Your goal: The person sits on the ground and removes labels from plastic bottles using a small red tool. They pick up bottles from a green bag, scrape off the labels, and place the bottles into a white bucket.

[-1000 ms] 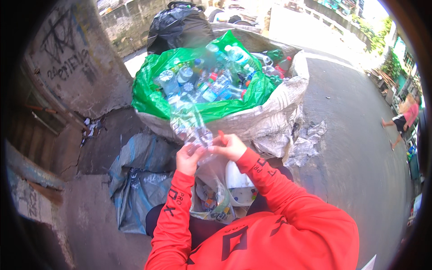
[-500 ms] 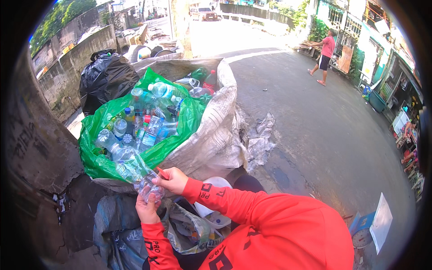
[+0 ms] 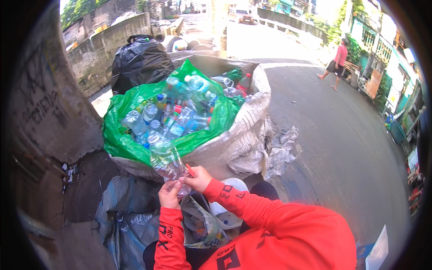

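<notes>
A clear plastic bottle (image 3: 165, 157) slants across in front of me, its neck toward the green bag and its lower end in my hands. My left hand (image 3: 169, 195) is closed on that lower end. Beside it, my right hand (image 3: 198, 179) is closed around a thin red tool (image 3: 190, 170), with its fingertips against the bottle. Only the tool's red end shows, so its kind cannot be made out. Just beyond, the open green plastic bag (image 3: 119, 108) holds several empty plastic bottles (image 3: 180, 123), some with blue or red caps.
A large whitish woven sack (image 3: 249, 119) surrounds the green bag. A tied black garbage bag (image 3: 139, 63) stands behind it. Near my legs are a grey tarp-like sack (image 3: 135, 220), an open printed bag (image 3: 202, 220) and a white container (image 3: 231, 184). A person in pink (image 3: 337, 63) walks along the road.
My view has swung left, shifting the scene rightward in the picture. Both hands remain on the bottle, which now shows more of its clear side. The person in pink has taken a step.
</notes>
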